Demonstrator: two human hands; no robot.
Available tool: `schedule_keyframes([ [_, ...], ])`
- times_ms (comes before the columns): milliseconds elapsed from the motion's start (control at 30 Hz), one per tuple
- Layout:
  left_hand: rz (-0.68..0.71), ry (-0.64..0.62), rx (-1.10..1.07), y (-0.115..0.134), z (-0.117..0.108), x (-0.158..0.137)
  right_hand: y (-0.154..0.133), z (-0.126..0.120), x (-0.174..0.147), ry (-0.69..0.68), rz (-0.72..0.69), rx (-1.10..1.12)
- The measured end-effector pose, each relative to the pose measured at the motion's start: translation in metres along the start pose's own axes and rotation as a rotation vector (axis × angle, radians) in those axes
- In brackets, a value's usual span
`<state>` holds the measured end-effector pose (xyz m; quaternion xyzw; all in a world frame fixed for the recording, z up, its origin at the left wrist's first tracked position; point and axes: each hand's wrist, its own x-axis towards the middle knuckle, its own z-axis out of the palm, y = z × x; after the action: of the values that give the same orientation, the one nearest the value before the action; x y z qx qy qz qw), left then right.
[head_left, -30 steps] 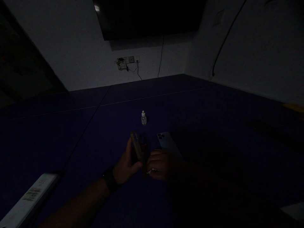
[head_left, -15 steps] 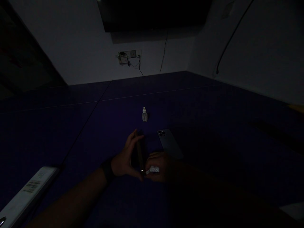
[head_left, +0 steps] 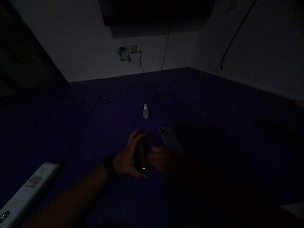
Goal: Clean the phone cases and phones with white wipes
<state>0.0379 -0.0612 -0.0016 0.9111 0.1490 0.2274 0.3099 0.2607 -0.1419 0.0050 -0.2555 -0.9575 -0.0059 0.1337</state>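
Note:
In the dim head view, my left hand (head_left: 128, 161) wraps around a slim dark slab (head_left: 142, 153) that looks like a phone stood on its long edge. Thumb and fingers clasp its two ends, and a small bright glint shows at the near end. My right hand (head_left: 163, 158) is closed, its fingertips against the slab's right side. Whatever it pinches is hidden. Partly covered by that hand, a bluish-grey phone (head_left: 171, 138) lies with its cameras up. Beyond my hands stands a small dropper bottle (head_left: 145, 113) with a white cap.
A long white power strip (head_left: 28, 188) lies at the left on the dark purple tabletop (head_left: 99, 126), a cable running away from it. Wall sockets (head_left: 130, 50) with plugged-in cords are at the back, under a dark screen (head_left: 156, 11).
My right hand has moved slightly up along the slab, and the crumpled white piece it held is out of sight. My left hand keeps its grip. The view has tilted down a little.

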Motion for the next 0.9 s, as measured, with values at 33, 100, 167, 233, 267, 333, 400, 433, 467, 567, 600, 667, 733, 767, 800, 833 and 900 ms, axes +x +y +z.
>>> schedule_keyframes([
  [33,0.002,-0.004,0.006,-0.0003,0.0001,0.0002,-0.0011,0.0013,0.0007,-0.015,-0.007,-0.017],
  [100,0.003,-0.006,0.018,-0.0006,0.0004,0.0003,-0.0039,0.0019,0.0009,-0.034,-0.040,-0.013],
  [167,-0.004,-0.007,0.022,-0.0005,0.0006,0.0004,-0.0060,0.0008,0.0001,-0.035,-0.083,0.013],
  [233,-0.013,-0.010,0.015,0.0001,0.0005,0.0004,-0.0064,-0.0002,-0.0006,-0.030,-0.083,0.018],
  [267,-0.013,-0.012,0.009,0.0004,0.0005,0.0005,-0.0058,-0.0005,-0.0007,-0.024,-0.058,0.003],
  [333,-0.007,-0.010,0.001,0.0006,0.0008,0.0006,-0.0040,-0.0008,-0.0003,-0.011,0.007,-0.038],
  [400,0.007,-0.003,0.003,0.0000,0.0015,0.0008,-0.0030,-0.0014,0.0009,-0.009,0.049,-0.069],
  [433,0.011,-0.005,0.006,-0.0005,0.0019,0.0008,-0.0032,-0.0019,0.0016,-0.018,0.046,-0.073],
  [467,0.012,-0.007,0.009,-0.0011,0.0024,0.0007,-0.0041,-0.0026,0.0022,-0.036,0.027,-0.069],
  [567,-0.008,-0.018,0.024,-0.0024,0.0036,0.0001,-0.0082,-0.0044,0.0030,-0.070,-0.050,-0.041],
  [600,-0.017,-0.020,0.028,-0.0027,0.0039,-0.0002,-0.0091,-0.0045,0.0027,-0.068,-0.069,-0.029],
  [667,-0.022,-0.021,0.031,-0.0029,0.0042,-0.0006,-0.0087,-0.0040,0.0017,-0.052,-0.063,-0.018],
  [733,-0.015,-0.022,0.029,-0.0031,0.0043,-0.0009,-0.0055,-0.0026,0.0008,-0.025,-0.001,-0.033],
  [767,-0.012,-0.021,0.027,-0.0031,0.0043,-0.0010,-0.0035,-0.0019,0.0006,-0.015,0.033,-0.047],
  [800,-0.010,-0.019,0.027,-0.0032,0.0044,-0.0010,-0.0017,-0.0014,0.0007,-0.007,0.058,-0.060],
  [833,-0.010,-0.019,0.028,-0.0033,0.0045,-0.0010,-0.0004,-0.0012,0.0010,-0.006,0.069,-0.067],
  [900,-0.010,-0.020,0.033,-0.0034,0.0048,-0.0009,-0.0002,-0.0020,0.0024,-0.037,0.036,-0.054],
])
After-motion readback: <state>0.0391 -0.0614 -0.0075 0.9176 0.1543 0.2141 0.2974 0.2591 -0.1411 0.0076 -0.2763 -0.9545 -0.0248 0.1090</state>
